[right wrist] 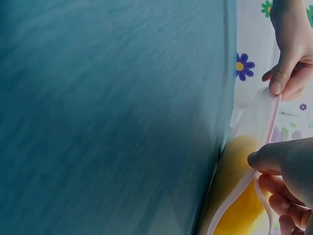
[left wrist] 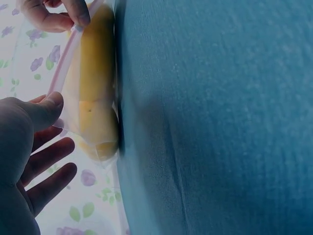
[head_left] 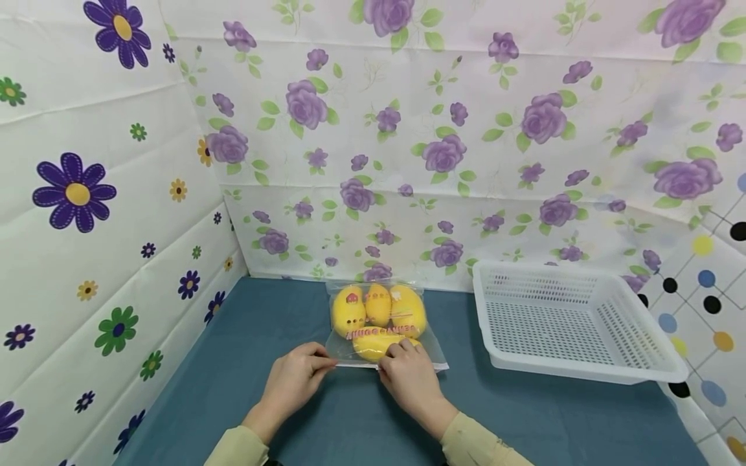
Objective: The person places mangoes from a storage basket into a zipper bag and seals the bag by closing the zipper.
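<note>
A clear printed zip bag (head_left: 342, 349) lies on the table with several yellow mango-like fruits (head_left: 350, 314) inside, its mouth toward me. My left hand (head_left: 296, 377) pinches the bag's left corner between thumb and forefinger; its other fingers are spread loosely in the left wrist view. Near the middle of the mouth, my right hand (head_left: 411, 380) pinches the pale pink zip strip (right wrist: 270, 115). Between the two hands the strip runs straight and together. On the far side of my right hand, the right wrist view shows the two lips of the mouth (right wrist: 230, 209) parted.
A white perforated plastic basket (head_left: 583, 372) stands at the right on the blue tablecloth (head_left: 245, 323). Flowered cloth walls (head_left: 408, 213) rise behind the table and on the left; a dotted one (head_left: 708, 310) is at the right.
</note>
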Tool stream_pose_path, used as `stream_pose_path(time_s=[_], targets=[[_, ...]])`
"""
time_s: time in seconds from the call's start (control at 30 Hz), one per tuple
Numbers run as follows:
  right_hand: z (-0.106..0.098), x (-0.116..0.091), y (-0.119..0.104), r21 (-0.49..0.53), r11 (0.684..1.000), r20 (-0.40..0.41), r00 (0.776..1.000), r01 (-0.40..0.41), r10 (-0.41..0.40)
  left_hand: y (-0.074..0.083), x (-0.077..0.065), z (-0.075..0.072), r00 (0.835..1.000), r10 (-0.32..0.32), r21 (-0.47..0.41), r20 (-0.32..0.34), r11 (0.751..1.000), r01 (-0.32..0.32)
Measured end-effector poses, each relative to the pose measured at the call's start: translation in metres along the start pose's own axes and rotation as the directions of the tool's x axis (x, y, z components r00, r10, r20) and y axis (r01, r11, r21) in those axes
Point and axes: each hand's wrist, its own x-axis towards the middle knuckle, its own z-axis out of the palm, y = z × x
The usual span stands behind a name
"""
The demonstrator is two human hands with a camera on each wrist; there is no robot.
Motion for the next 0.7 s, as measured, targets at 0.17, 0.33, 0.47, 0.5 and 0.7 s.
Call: stream_pose_path(time_s=[0.17,0.33,0.47,0.5,0.7], targets=[[0.0,-0.004,0.007,-0.006,1.0,-0.027,1.0,0.007,-0.008,-0.001,0.001,0.0,1.0,-0.001,0.012,-0.003,1.0,0.001],[-0.001,-0.008,0.012,-0.012,1.0,-0.027,1.0,0.008,-0.009,-0.002,0.001,0.0,1.0,-0.021,0.023,0.005,1.0,0.021],[-0.003,-0.01,0.015,-0.017,1.0,-0.007,1.0,0.007,-0.007,-0.003,0.001,-0.002,1.0,-0.024,0.03,-0.001,0.999,0.024],[-0.003,-0.01,0.016,-0.018,1.0,-0.004,1.0,0.006,-0.006,-0.004,0.001,-0.002,1.0,-0.02,0.032,-0.01,0.999,0.02],[-0.003,-0.014,0.022,-0.028,1.0,-0.018,1.0,0.004,-0.005,-0.005,0.001,-0.001,0.999,-0.01,0.029,-0.053,1.0,0.011]])
